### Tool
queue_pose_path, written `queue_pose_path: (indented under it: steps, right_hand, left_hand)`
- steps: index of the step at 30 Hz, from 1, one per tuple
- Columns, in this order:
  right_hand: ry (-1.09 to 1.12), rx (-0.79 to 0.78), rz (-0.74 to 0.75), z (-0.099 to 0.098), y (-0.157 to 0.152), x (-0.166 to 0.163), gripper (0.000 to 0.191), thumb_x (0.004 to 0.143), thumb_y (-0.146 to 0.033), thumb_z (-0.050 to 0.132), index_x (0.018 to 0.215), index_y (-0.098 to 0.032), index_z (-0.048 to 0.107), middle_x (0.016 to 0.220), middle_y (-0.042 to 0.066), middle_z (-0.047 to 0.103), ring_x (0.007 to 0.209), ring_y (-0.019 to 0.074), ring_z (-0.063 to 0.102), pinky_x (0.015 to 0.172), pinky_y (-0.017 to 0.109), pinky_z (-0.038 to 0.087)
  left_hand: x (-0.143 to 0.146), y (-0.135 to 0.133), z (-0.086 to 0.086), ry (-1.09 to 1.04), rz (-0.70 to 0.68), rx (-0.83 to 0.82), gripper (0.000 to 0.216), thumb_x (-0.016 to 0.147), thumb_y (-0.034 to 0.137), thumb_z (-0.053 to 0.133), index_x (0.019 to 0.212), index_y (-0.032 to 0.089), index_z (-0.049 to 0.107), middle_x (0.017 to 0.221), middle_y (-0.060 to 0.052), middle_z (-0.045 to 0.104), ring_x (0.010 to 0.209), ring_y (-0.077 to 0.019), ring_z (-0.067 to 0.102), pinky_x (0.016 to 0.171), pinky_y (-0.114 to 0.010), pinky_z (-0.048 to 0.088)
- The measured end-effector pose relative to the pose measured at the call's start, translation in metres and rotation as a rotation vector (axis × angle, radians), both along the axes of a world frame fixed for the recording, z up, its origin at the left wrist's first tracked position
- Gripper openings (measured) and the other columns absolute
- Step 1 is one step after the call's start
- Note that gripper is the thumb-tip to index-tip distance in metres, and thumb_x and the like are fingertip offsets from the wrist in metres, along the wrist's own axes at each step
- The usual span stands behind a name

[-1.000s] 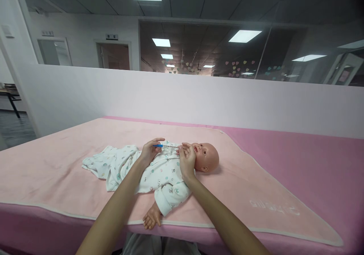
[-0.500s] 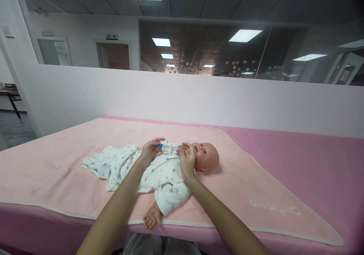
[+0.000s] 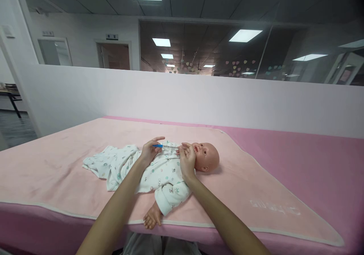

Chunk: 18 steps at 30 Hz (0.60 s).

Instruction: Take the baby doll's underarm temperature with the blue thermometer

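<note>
A baby doll (image 3: 205,157) lies on its back on a light pink blanket (image 3: 57,171), head to the right, dressed in a white patterned romper (image 3: 153,173). My left hand (image 3: 149,150) rests on the doll's chest, its fingers pinched on a thin stick with a blue end (image 3: 158,146) that points towards the doll's neck. My right hand (image 3: 187,159) is curled at the doll's collar, just below the chin, fingers pressed together on the fabric there. The doll's bare hand (image 3: 152,219) hangs near the blanket's front edge.
The blanket lies over a darker pink padded table (image 3: 318,164). A white low wall (image 3: 182,96) runs behind it, with glass panels above. A doorway (image 3: 115,56) shows at the back left, and a dark table (image 3: 10,97) at the far left.
</note>
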State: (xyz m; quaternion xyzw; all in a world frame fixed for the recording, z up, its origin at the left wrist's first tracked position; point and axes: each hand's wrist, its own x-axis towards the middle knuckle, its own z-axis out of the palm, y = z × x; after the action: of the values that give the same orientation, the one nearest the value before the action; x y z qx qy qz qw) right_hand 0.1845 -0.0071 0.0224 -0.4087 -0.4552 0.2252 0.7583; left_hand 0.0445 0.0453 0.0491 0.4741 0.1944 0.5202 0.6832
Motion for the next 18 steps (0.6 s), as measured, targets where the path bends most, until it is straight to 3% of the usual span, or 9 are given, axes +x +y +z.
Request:
queue_pose_path:
  steps: [18]
  right_hand:
    - [0.018,-0.005,0.011,-0.0007,0.0003,0.0002,0.022,0.075,-0.032,0.052,0.092,-0.017,0.049,0.078,0.002,0.057,0.064,0.012,0.056,0.061,0.026,0.048]
  left_hand:
    - [0.0008,-0.0001,-0.0003,-0.028,-0.023,0.021,0.031,0.059,0.017,0.051,0.086,0.01,0.064,0.043,0.005,0.035,0.043,-0.006,0.031,0.049,-0.02,0.032]
